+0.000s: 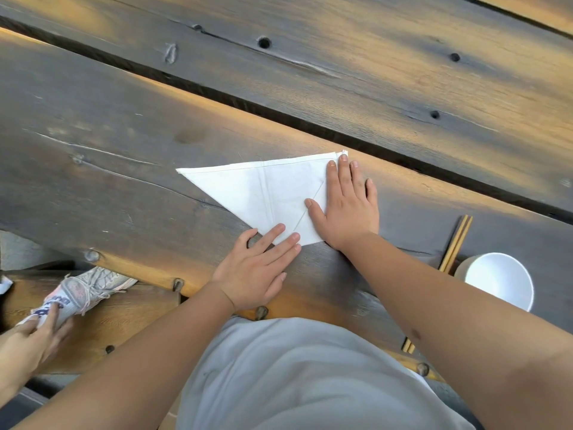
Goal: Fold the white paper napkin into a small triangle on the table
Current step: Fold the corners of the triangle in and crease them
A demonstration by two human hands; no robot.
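The white paper napkin (pixel 263 190) lies flat on the dark wooden plank table (pixel 108 144), folded into a triangle with a long upper edge and its point toward me. My right hand (pixel 345 206) rests flat on the napkin's right side, fingers spread up to the right corner. The fingertips of my left hand (pixel 259 265) press on the napkin's near corner, while its palm lies on the table. Neither hand grips the paper.
A white paper cup (pixel 499 282) stands at the table's near right edge, with a pair of wooden chopsticks (pixel 455 243) beside it. Another person's hand (pixel 29 339) and sneaker (pixel 82 291) are on the bench at lower left. A wide gap between planks (pixel 279 114) runs behind the napkin.
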